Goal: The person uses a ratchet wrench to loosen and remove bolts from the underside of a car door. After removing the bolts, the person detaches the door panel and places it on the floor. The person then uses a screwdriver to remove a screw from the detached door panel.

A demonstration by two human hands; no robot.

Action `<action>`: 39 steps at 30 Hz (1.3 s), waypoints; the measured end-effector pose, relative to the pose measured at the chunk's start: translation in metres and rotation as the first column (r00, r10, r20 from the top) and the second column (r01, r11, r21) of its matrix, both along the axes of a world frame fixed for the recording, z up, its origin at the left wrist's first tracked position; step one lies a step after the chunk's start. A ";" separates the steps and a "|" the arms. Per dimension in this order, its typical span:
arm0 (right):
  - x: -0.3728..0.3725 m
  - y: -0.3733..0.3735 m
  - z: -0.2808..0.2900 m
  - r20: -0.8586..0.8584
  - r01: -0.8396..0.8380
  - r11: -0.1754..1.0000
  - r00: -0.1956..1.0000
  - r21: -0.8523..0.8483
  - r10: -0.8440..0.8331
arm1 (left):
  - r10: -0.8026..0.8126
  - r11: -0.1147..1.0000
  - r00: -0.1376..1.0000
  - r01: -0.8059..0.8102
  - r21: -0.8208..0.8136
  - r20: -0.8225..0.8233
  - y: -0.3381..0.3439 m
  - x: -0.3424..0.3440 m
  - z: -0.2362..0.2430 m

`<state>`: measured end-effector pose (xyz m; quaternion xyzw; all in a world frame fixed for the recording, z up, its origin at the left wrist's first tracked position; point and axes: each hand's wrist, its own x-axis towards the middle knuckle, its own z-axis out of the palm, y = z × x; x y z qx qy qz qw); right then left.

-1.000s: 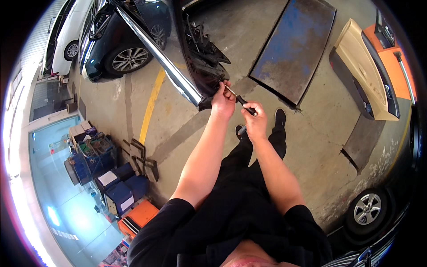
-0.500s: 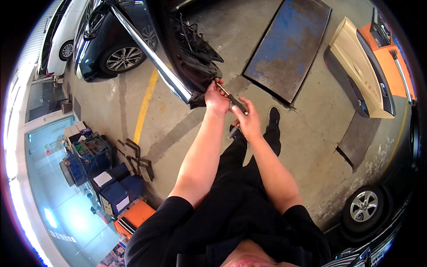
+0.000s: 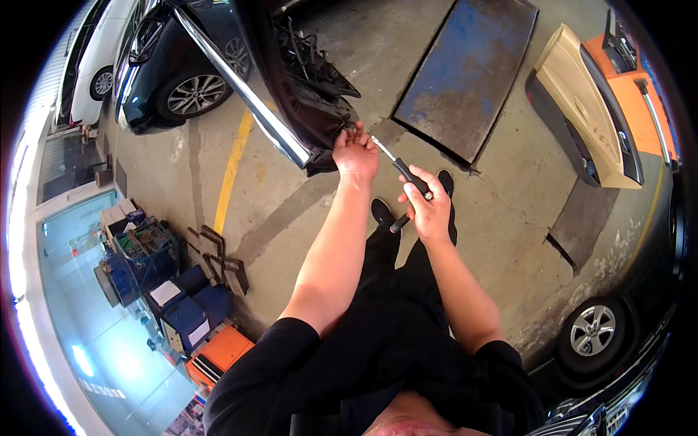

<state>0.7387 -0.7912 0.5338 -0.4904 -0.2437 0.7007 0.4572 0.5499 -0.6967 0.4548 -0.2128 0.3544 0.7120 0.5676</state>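
Observation:
A dark car door (image 3: 305,109) with a bright trim strip stands open ahead of me, its inner side bare of a panel. At its lower corner is my left hand (image 3: 355,154), palm up, fingers curled together at the edge; whatever they pinch is too small to make out. My right hand (image 3: 430,211) is closed round a screwdriver (image 3: 402,168) with a black handle and a metal shaft. The shaft points toward my left fingers, its tip apart from the door. A second dark, rod-shaped tool (image 3: 399,223) sticks out from under the right hand.
A blue, worn metal plate (image 3: 465,73) is set in the floor ahead. At the right a beige door panel (image 3: 582,109) leans by an orange cabinet (image 3: 651,109). A car wheel (image 3: 595,330) is near right. Orange boxes (image 3: 222,352) and a blue cart (image 3: 145,254) stand left.
My right hand has drawn back toward me and to the right, taking the screwdriver tip away from the door corner. My left hand stays at the corner, fingers slightly shifted.

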 end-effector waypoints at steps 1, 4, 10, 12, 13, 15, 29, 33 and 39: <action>0.000 0.000 0.000 -0.004 0.010 1.000 1.000 -0.003 -0.010 | 0.003 1.000 1.000 -0.003 0.022 0.002 -0.002 -0.001 0.000; 0.004 -0.002 0.000 0.009 0.024 1.000 1.000 -0.010 -0.024 | -0.007 0.999 1.000 0.006 0.041 0.013 -0.004 -0.007 -0.002; 0.010 -0.009 -0.001 0.038 0.013 0.999 0.999 -0.035 -0.011 | 0.049 0.986 0.969 -0.085 0.141 0.242 0.005 -0.009 -0.010; 0.009 -0.010 0.002 0.040 0.023 0.999 0.999 -0.042 -0.021 | 0.049 0.982 0.963 -0.095 0.162 0.265 0.007 -0.012 -0.017; 0.008 -0.010 0.005 0.029 0.038 0.998 0.999 -0.052 -0.036 | 0.051 0.980 0.960 -0.101 0.172 0.276 0.007 -0.013 -0.021; 0.008 -0.009 0.010 0.030 0.043 0.995 0.999 -0.087 -0.040 | 0.026 0.991 0.982 -0.050 0.123 0.188 0.004 -0.006 -0.018; -0.045 0.009 -0.036 -0.031 -0.058 0.985 0.998 -0.160 0.054 | -0.598 0.794 0.760 0.520 -0.314 -0.253 -0.118 -0.046 -0.017; -0.056 0.010 -0.045 -0.025 -0.040 0.990 0.999 -0.132 0.037 | -0.677 0.736 0.629 0.580 -0.349 -0.381 -0.095 -0.046 0.012; -0.067 0.006 -0.055 0.029 -0.054 0.990 0.998 -0.131 0.059 | -0.618 0.783 0.662 0.567 -0.256 -0.424 -0.064 -0.043 0.023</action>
